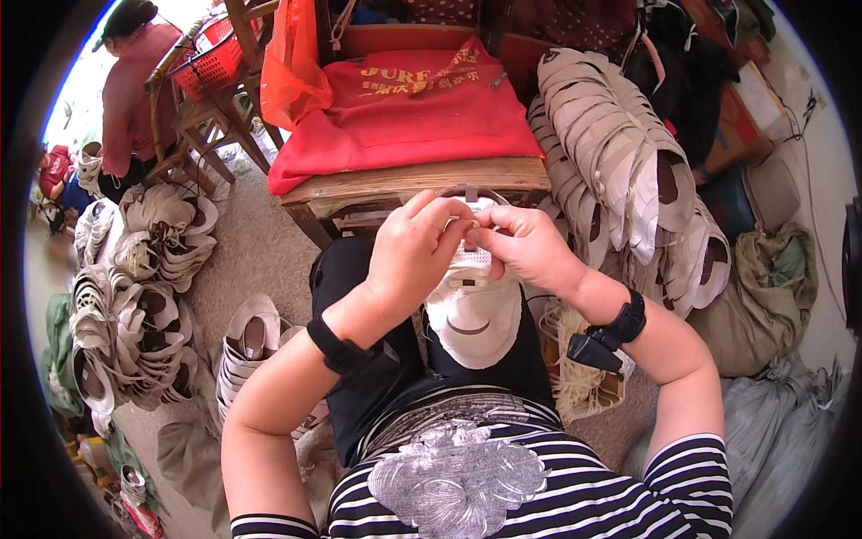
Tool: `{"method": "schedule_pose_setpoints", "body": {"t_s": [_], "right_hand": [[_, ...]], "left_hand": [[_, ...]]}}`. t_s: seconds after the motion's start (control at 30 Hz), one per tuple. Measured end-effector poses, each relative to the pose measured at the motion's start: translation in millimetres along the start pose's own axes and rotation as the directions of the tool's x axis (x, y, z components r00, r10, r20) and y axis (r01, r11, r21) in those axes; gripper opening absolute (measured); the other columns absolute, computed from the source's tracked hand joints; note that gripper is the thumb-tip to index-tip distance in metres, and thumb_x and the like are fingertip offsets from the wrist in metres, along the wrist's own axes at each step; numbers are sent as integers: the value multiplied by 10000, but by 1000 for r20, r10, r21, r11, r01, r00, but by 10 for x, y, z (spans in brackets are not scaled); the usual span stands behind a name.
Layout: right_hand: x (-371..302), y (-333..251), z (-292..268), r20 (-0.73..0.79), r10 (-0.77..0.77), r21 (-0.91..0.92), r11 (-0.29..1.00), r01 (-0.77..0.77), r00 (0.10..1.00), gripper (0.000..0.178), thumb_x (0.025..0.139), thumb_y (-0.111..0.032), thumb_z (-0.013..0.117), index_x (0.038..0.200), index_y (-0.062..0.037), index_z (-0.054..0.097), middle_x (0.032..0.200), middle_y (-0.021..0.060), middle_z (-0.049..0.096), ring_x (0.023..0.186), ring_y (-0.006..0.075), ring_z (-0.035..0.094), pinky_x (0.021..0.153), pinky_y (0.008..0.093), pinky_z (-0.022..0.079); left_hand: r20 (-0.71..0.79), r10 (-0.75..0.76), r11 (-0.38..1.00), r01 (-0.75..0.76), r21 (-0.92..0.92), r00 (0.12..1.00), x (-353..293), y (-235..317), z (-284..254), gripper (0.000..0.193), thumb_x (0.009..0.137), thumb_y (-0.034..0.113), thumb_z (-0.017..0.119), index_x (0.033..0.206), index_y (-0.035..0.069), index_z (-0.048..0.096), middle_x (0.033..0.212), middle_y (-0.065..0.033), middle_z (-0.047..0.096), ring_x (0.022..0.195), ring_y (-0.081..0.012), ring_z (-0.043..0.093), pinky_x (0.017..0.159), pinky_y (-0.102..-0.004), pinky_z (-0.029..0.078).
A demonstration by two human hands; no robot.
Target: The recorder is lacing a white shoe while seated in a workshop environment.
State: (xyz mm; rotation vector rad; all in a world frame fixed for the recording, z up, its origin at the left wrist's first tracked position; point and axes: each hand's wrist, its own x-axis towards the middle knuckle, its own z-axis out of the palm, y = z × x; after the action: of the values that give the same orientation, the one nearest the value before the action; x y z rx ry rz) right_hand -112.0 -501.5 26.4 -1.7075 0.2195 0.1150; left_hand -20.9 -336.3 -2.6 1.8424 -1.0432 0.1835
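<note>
A white shoe [476, 325] lies across my lap with its rounded toe toward me. Both hands meet over its upper, around the tongue and lacing area. My left hand [415, 247] has its thumb and forefinger pinched together there. Close against it, my right hand [532, 250] pinches at the same spot, its other fingers curled at the side of the upper. Whatever sits between the fingertips is too small to make out. Part of the shoe's opening is hidden behind the hands.
Ahead stands a wooden bench [422, 180] under a red cloth [404, 117]. Stacked shoe uppers [620, 153] rise at the right, more bundled uppers [135, 305] lie at the left. Pale laces [579, 364] hang by my right knee. A person [139, 90] sits at the far left.
</note>
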Motion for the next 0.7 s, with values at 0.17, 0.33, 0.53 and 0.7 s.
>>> {"method": "schedule_pose_setpoints", "body": {"t_s": [0.17,0.33,0.53,0.7], "right_hand": [[95,-56,-7,-46,-280,-620,761,192,959,110,920,-125,618,997,-47,605,859,70,670,647,228,661,598,330,527],[11,17,-35,190,-552,-904,223,364,812,110,785,-105,652,887,-71,625,929,115,586,850,291,640,681,401,543],[82,121,82,163,-423,-943,199,267,891,131,797,-116,664,901,-58,611,961,115,571,823,301,632,689,405,528],[37,113,202,102,-439,-904,334,268,892,130,796,-88,608,908,-34,646,953,147,600,832,333,657,680,420,550]], "left_hand": [[0,-234,971,234,-55,972,-138,-4,-29,94,851,102,708,927,57,679,775,-66,533,592,-192,537,568,-307,458],[103,-119,992,113,60,988,-271,-110,48,110,844,121,714,935,66,688,809,-85,543,608,-217,573,576,-333,471],[70,-104,990,97,100,992,-324,-193,144,104,832,106,699,924,58,686,825,-99,556,636,-246,604,596,-357,490],[69,-111,991,105,81,991,-316,-199,136,135,768,79,671,903,80,678,835,-127,590,732,-344,623,666,-448,516]]}}
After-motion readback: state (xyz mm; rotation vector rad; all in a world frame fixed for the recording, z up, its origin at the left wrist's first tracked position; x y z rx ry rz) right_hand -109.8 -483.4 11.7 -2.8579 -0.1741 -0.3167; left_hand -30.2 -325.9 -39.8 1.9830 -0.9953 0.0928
